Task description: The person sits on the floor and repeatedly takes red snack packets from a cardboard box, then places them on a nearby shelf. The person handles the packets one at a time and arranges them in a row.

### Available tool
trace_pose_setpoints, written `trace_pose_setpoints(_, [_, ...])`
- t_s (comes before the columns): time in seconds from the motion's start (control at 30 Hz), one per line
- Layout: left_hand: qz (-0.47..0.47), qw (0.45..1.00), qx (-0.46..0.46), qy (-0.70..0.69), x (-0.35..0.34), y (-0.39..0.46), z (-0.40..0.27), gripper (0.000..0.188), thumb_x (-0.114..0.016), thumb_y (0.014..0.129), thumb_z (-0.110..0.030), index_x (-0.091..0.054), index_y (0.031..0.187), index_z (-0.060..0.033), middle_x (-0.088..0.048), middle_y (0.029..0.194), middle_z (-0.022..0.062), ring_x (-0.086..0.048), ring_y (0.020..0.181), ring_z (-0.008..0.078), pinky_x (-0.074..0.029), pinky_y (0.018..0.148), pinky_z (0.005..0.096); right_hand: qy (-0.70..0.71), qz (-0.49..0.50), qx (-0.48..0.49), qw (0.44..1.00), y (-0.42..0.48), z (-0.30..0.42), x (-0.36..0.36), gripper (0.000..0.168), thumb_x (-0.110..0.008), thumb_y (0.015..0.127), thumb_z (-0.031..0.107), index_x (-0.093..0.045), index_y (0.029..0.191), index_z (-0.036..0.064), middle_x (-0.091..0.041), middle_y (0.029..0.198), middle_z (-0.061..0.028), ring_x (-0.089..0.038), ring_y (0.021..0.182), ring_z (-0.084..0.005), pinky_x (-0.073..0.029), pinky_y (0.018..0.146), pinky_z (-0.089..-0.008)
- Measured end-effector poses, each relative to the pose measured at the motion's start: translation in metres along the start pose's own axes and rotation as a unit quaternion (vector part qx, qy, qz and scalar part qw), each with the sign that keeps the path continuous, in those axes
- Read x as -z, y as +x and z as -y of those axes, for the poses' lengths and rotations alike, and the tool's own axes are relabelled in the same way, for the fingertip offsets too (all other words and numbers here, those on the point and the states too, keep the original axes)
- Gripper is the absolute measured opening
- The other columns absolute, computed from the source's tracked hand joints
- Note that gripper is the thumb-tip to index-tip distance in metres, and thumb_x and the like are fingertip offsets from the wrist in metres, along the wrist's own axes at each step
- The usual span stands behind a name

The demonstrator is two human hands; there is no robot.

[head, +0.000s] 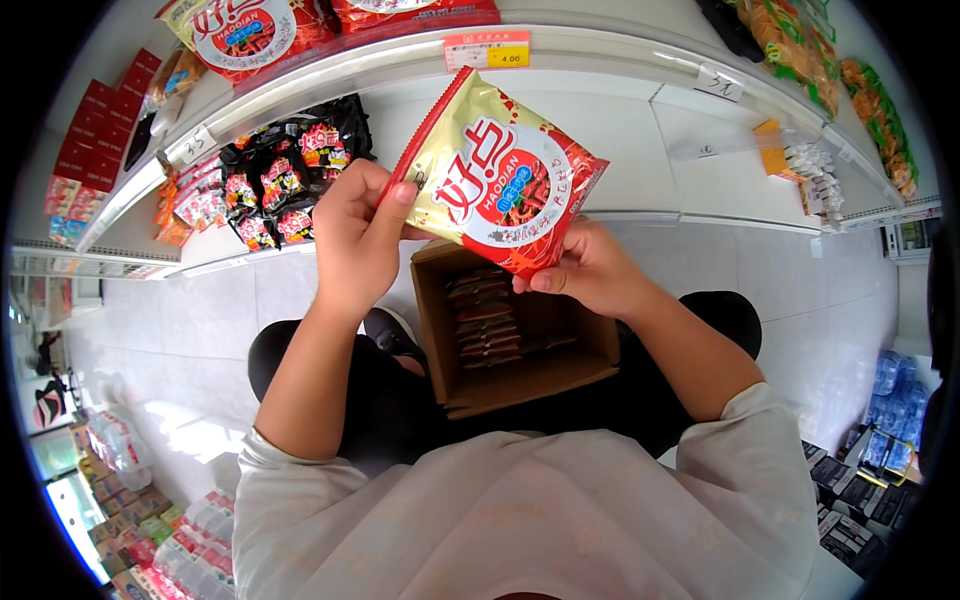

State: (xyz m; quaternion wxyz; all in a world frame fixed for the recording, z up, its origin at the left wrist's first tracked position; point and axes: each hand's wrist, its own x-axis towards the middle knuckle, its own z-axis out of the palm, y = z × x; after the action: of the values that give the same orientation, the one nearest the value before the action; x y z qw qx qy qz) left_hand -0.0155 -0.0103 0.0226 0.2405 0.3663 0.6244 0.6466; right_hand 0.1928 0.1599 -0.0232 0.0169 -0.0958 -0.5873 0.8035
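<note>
A red, white and gold snack packet (510, 172) is held up, tilted, between my two hands. My left hand (364, 225) pinches its upper left edge, with the thumb on the printed front. At the packet's lower right corner, my right hand (581, 270) grips it between thumb and fingers. Below the packet, an open cardboard box (517, 386) stands between my legs. Inside it, a stack of similar-looking packets (484, 322) lies along the left side, and the box's upper part is partly hidden by the held packet and my right hand.
A white store shelf (615, 150) curves ahead, with black snack packets (281, 172) at its left and small white packets (817, 176) at its right. Red snack packets (255, 34) lie on the shelf above, behind a clear lip. Bottled drinks (199, 547) stand at the lower left.
</note>
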Motion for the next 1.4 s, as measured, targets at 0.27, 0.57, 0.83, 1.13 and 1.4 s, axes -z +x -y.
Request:
trace_pose_setpoints(0.27, [-0.003,0.998,-0.041,-0.042,0.003,-0.01,-0.006,0.014,-0.062,0.1,-0.008,-0.055,0.091,-0.001,-0.061,0.078,0.0016,-0.056,0.07,0.0034,-0.047,0.061,0.0203,0.05,0.029,-0.033,0.998,0.002,-0.008,0.014,0.062,-0.076,0.086,0.012,-0.044,0.14,0.005,-0.062,0.127,-0.0138,-0.062,0.116,-0.0225,-0.051,0.096,-0.0375])
trace_pose_setpoints(0.57, [0.103,0.989,-0.071,0.081,-0.002,-0.015,-0.007,0.009,-0.064,0.096,-0.001,-0.058,0.089,0.0006,-0.06,0.079,0.0023,-0.049,0.071,0.0044,-0.042,0.062,0.0223,-0.075,-0.044,0.042,0.995,0.004,-0.014,0.016,0.076,-0.08,0.081,0.004,-0.04,0.145,0.007,-0.059,0.134,-0.0117,-0.058,0.122,-0.0216,-0.047,0.102,-0.0401])
trace_pose_setpoints(0.83, [0.077,0.988,-0.12,-0.065,-0.01,-0.01,-0.019,0.012,-0.054,0.103,-0.01,-0.056,0.107,0.0006,-0.069,0.103,0.0124,-0.065,0.086,0.0121,-0.051,0.072,0.0251,-0.095,-0.075,0.021,0.992,-0.007,0.015,-0.01,0.043,-0.078,0.083,0.008,-0.062,0.123,0.002,-0.07,0.116,-0.0087,-0.064,0.105,-0.015,-0.05,0.096,-0.034])
trace_pose_setpoints(1.13, [0.092,0.992,-0.049,-0.069,0.004,-0.007,-0.013,0.016,-0.051,0.104,-0.013,-0.057,0.111,-0.0002,-0.069,0.106,0.0122,-0.07,0.087,0.0168,-0.055,0.073,0.0277,-0.196,-0.342,0.316,0.863,0.023,0.183,0.062,0.038,-0.073,0.087,0.008,-0.063,0.123,-0.001,-0.07,0.111,-0.0093,-0.066,0.102,-0.0163,-0.054,0.092,-0.0327])
trace_pose_setpoints(1.4, [0.093,0.988,-0.088,0.086,-0.012,0.009,0.006,0.007,-0.059,0.096,-0.004,-0.062,0.099,0.002,-0.071,0.083,0.0135,-0.071,0.07,0.0202,-0.055,0.061,0.0313,-0.287,-0.39,0.2,0.852,0.126,0.233,0.143,0.035,-0.077,0.088,0.018,-0.066,0.119,0.007,-0.071,0.109,-0.0019,-0.065,0.095,-0.0101,-0.052,0.082,-0.0265])
